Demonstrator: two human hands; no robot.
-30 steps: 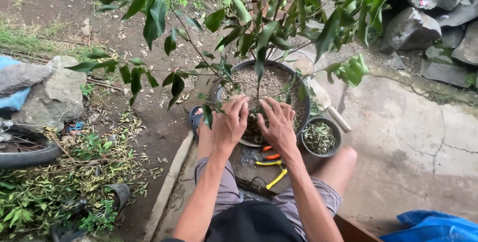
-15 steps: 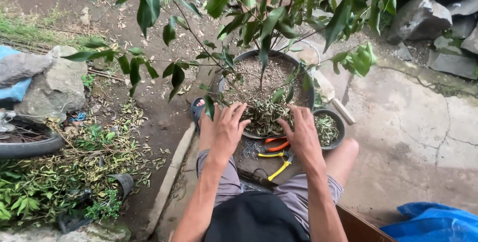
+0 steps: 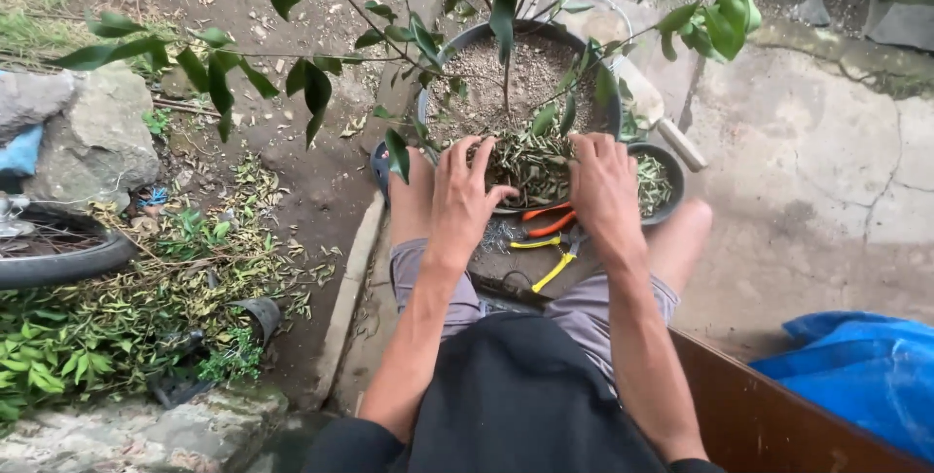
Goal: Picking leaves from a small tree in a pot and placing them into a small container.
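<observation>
Head view looks down on a seated person working at a round dark pot [image 3: 584, 50] holding a small leafy tree [image 3: 506, 6]. Both hands rest palm-down, fingers spread and gripping nothing, on a heap of cut leaves [image 3: 530, 166] piled at the pot's near rim. The left hand [image 3: 465, 196] lies at the heap's left side, the right hand [image 3: 603, 186] at its right. A small dark bowl [image 3: 671, 205] of clippings sits just beside the pot's right edge. Orange-handled cutters [image 3: 547, 220] and yellow-handled pliers [image 3: 545, 257] lie on the concrete slab [image 3: 817, 171] between the knees.
</observation>
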